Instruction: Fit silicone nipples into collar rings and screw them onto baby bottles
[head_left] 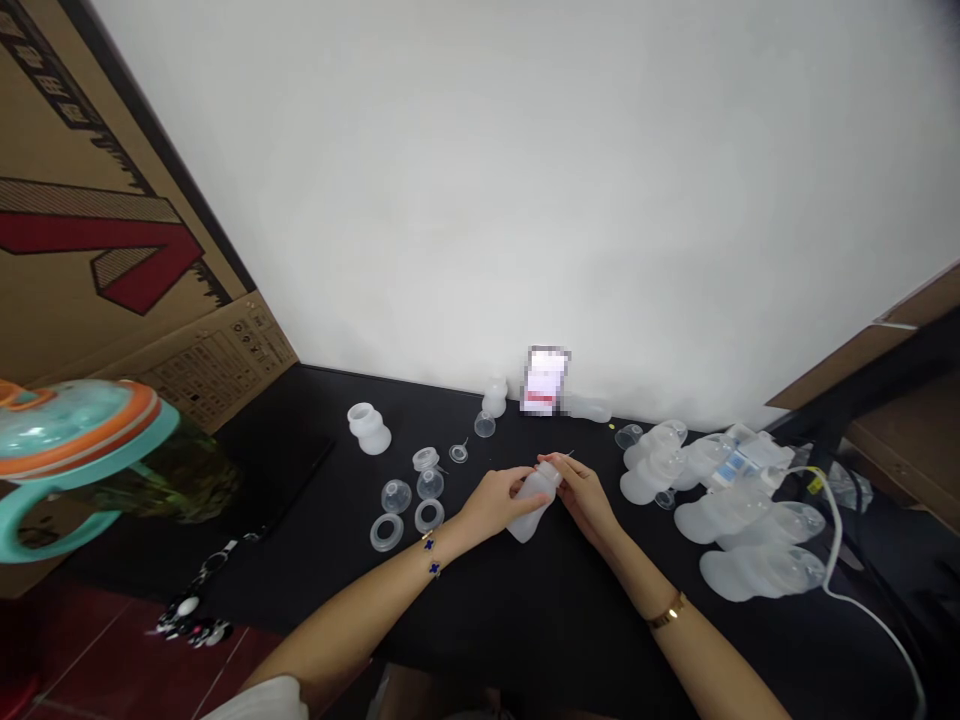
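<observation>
A frosted white baby bottle (529, 512) is tilted over the black table, its neck pointing up and away to the right. My left hand (491, 502) wraps around the bottle's body. At the neck, my right hand (589, 497) has its fingers closed on the bottle's top; a thin pale tip sticks out past them, and whatever part it belongs to is hidden. Left of my hands lie clear domed covers (396, 496), translucent rings (387, 532) and a small disc with a thin tail (459, 453).
Several capped bottles (739, 570) lie at the right beside a white cable (834, 560) and plastic packaging (750, 455). A lit phone (544, 385) leans on the wall. An open bottle (369, 428) stands left. A large teal-handled jug (90, 460) and cardboard box (112, 240) fill the left side.
</observation>
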